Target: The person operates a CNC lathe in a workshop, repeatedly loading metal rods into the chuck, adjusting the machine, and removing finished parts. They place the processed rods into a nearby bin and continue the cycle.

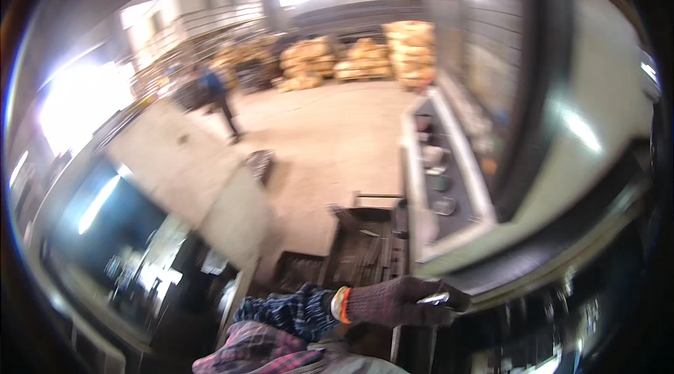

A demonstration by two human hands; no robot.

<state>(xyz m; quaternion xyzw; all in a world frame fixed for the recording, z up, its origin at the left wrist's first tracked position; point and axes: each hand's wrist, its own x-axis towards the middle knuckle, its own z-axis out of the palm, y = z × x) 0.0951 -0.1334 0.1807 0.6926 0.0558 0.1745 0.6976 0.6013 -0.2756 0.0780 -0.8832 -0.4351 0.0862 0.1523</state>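
My left hand [400,302], in a dark knitted glove with an orange and white cuff, reaches across to the right at the lower middle. Its fingers are closed, and a small shiny metal piece [434,298] shows between them. Whether that piece is loose or part of the machine, I cannot tell. The hand is close to the dark lower edge of the machine on the right [597,114]. A blue patterned sleeve [288,312] covers the forearm. My right hand is out of view.
A pale-rimmed tray [419,234] holding several small items lies along the right machine. Beyond my hand stand dark metal bins [361,234]. On the left is a machine with a bluish window [91,212]. A person [219,97] is on the floor farther back, near yellowish stacks [409,51].
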